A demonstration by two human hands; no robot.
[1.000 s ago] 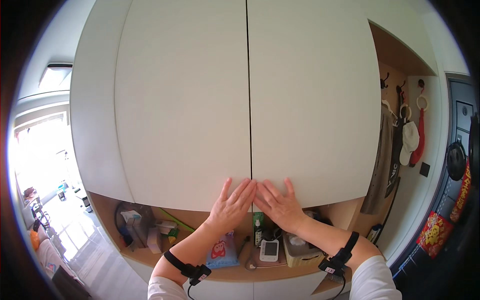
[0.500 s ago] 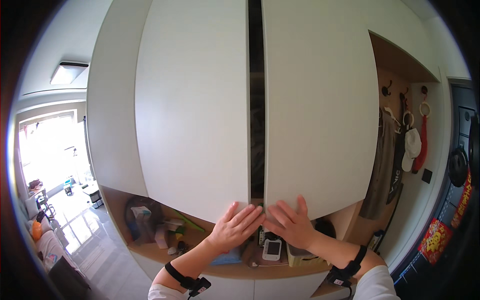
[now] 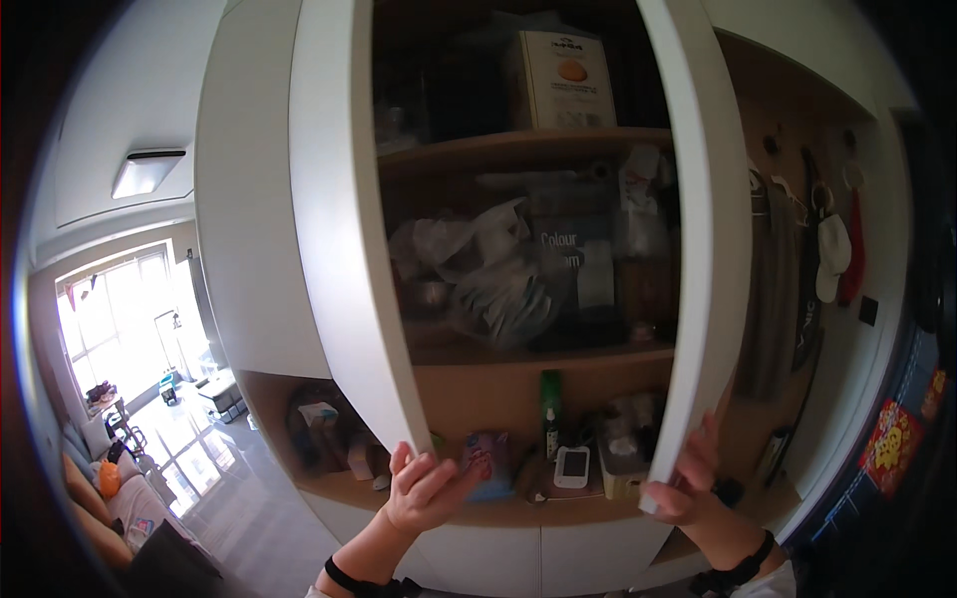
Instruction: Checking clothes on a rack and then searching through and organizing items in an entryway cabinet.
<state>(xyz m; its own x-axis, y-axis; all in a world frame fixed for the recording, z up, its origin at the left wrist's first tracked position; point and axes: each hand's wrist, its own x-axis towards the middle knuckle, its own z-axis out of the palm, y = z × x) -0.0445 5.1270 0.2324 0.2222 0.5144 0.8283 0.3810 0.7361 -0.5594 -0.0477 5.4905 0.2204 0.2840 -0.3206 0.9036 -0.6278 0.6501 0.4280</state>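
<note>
Two hands at the lower corners of a partly opened pair of cabinet doors

The left grip [image 3: 424, 490] is at the bottom inner corner of the left door [image 3: 344, 229], fingers bent and a little apart; I cannot tell whether they are clamped on it. The right grip [image 3: 690, 483] touches the bottom corner of the right door [image 3: 713, 229], with digits against its outer face and round its lower edge; how firmly they close there I cannot tell. A black band [image 3: 344, 578] circles the left forearm.

Both white doors stand swung outward, a wide gap between them. In that gap, a pale box [image 3: 563, 80] stands on the upper shelf [image 3: 498, 147]. Below it, crumpled plastic bags [image 3: 498, 309] lie beside a dark package [image 3: 563, 219] with white lettering; much of the interior is dim.

Under the cabinet, on an open ledge [image 3: 568, 513], a white device [image 3: 572, 468] with a dark screen sits between a pink-and-blue packet [image 3: 488, 468] and a pale basket [image 3: 620, 483]. A small bottle [image 3: 551, 439] stands just behind the device.

To the right hang a grey garment [image 3: 768, 289], a white cap [image 3: 833, 254] and a red cloth [image 3: 854, 259]; a red-and-yellow decoration [image 3: 890, 448] is farther out. Well off to the left, a bright window [image 3: 130, 309] reflects on the grey floor [image 3: 249, 518].
</note>
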